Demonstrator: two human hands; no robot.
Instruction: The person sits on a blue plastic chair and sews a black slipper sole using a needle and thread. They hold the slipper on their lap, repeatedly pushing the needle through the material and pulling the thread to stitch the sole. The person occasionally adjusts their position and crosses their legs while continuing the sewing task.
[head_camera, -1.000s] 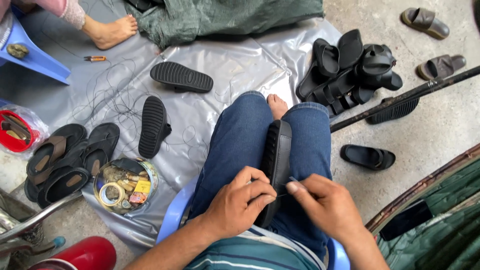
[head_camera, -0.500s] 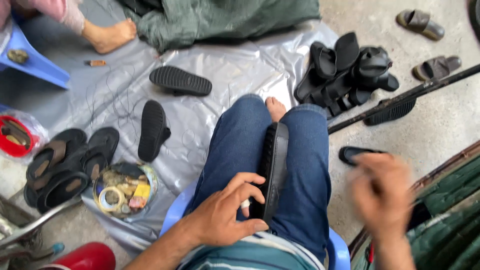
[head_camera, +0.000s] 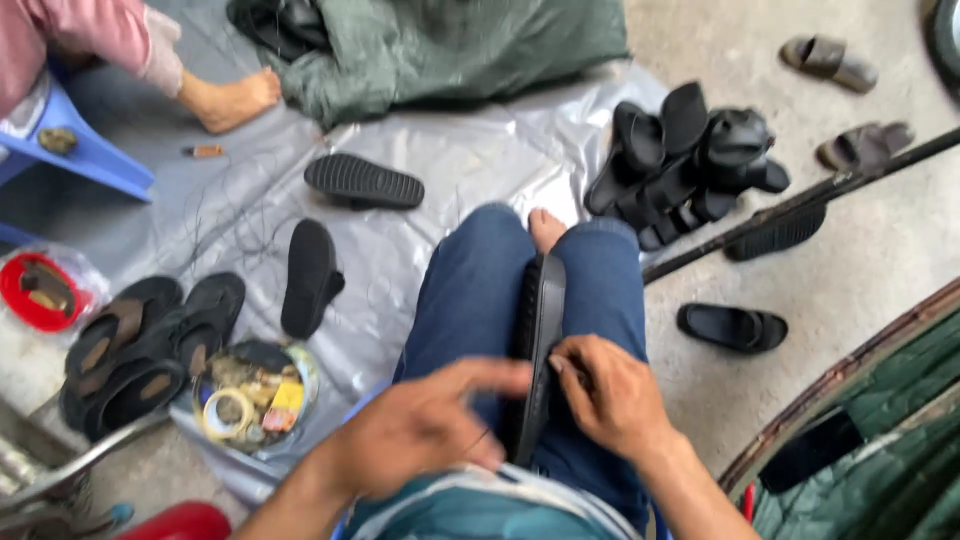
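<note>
A black sandal (head_camera: 540, 330) stands on its edge, clamped between my knees in blue jeans (head_camera: 470, 300). My right hand (head_camera: 605, 395) pinches the sandal's near rim with thumb and fingers. My left hand (head_camera: 420, 430) hovers at the sandal's left side, blurred, fingers stretched toward the rim; a thin thread seems to run under it, and I cannot tell if it grips anything.
Grey plastic sheet (head_camera: 460, 165) covers the floor. Loose black sandals (head_camera: 365, 182) (head_camera: 310, 278), a pile at left (head_camera: 140, 350) and a heap at right (head_camera: 690, 160). A bowl of small tools and tape (head_camera: 250, 400). Another person's foot (head_camera: 235, 100), blue stool (head_camera: 70, 150), a long pole (head_camera: 800, 205).
My right hand has come back from the right side and taken the sandal's rim. My left hand has shifted along the sandal's left side.
</note>
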